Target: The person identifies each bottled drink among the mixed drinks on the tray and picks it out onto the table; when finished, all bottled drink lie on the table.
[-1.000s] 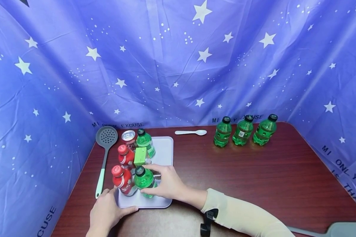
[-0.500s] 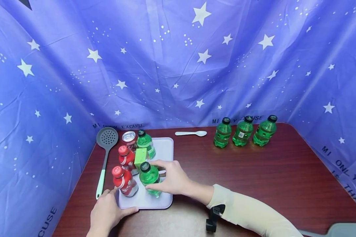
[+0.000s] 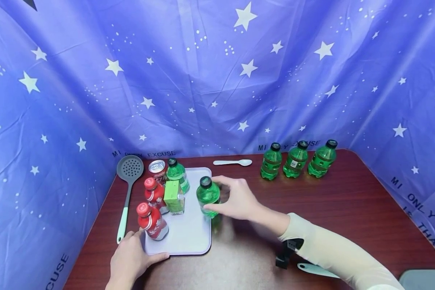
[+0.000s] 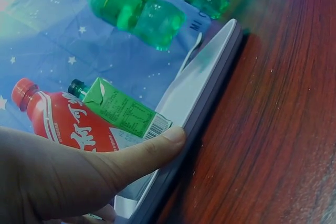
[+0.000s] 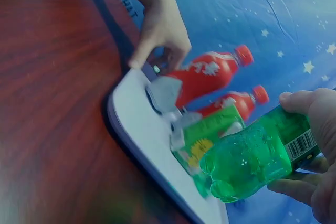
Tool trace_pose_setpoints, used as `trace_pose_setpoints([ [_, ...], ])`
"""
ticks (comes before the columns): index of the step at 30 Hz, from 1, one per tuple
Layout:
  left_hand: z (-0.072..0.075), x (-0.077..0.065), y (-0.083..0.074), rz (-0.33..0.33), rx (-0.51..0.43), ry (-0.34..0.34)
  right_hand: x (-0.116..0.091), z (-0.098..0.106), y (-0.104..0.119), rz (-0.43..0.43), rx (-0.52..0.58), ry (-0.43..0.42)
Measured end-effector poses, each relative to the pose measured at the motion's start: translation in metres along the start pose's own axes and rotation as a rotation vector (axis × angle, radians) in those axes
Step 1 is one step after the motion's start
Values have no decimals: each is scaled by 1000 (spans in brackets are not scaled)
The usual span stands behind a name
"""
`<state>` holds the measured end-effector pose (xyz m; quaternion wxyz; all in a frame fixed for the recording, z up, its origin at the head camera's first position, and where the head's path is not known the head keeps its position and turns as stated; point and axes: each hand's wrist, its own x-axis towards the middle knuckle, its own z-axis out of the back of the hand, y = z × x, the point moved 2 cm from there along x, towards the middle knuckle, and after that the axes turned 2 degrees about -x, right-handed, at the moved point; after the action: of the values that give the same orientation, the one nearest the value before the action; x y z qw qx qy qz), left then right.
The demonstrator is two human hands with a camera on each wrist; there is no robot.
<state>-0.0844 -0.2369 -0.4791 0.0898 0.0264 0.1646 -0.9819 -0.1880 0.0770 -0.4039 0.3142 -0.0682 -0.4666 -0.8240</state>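
Observation:
My right hand [image 3: 238, 198] grips a green soda bottle [image 3: 208, 195] with a black cap, thumb on one side and fingers on the other. The right wrist view shows this bottle [image 5: 247, 156] raised, its base clear of the tray. It hangs over the right rim of the white tray [image 3: 192, 241]. At the tray's front left corner my left hand [image 3: 128, 257] holds the rim, thumb along the front edge. Close to it stands a red bottle [image 3: 154, 223]; behind are another red bottle [image 3: 154, 191], a green drink carton [image 3: 174, 197], another green bottle [image 3: 177, 175] and a soda can [image 3: 157, 169].
Three green bottles [image 3: 298, 161] stand in a row at the back right. A white spoon [image 3: 233, 162] lies behind the tray, a slotted skimmer [image 3: 130, 169] to its left. A grey utensil head [image 3: 424, 280] is at the front right. Star-patterned cloth [image 3: 217, 80] encloses the table.
My right hand has lifted the green bottle from beside the front red bottle and carried it right and back to the tray's right edge. The left hand stays at the corner.

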Motion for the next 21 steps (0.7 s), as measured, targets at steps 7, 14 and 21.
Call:
trace_pose_setpoints([
  [7,0,0,0,-2,0,-6,-7,38,-11,-53,-46,-69],
  [14,0,-1,-1,-4,2,-4,-19,74,-25,-83,-80,-122],
  [21,2,-3,-1,-18,-4,-33,-30,106,-37,-127,-196,-173],
])
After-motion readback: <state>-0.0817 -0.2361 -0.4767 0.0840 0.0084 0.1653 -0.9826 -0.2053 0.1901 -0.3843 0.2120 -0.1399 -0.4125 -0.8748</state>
